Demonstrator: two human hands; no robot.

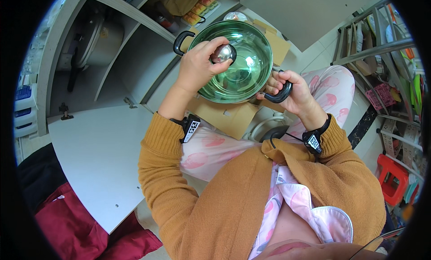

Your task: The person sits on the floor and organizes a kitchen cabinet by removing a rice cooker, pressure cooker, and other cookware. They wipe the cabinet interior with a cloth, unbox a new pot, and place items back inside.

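Note:
A round pot of green-tinted glass [242,81] is held over an opened cardboard box between the person's legs. My left hand [204,63] grips a shiny metal knob with a black base [223,53], which appears to belong to the pot's lid. My right hand [286,91] is closed around the pot's black side handle [283,92]. The opposite black handle [181,43] points to the upper left, with no hand on it. Whether the lid rests fully on the rim cannot be told.
At left stands an open cabinet holding a metal pressure cooker [101,41]; its white door [97,152] is swung out. Cardboard flaps [225,115] spread below the pot. A metal rack [377,51] and a red plastic stool [392,179] stand at right.

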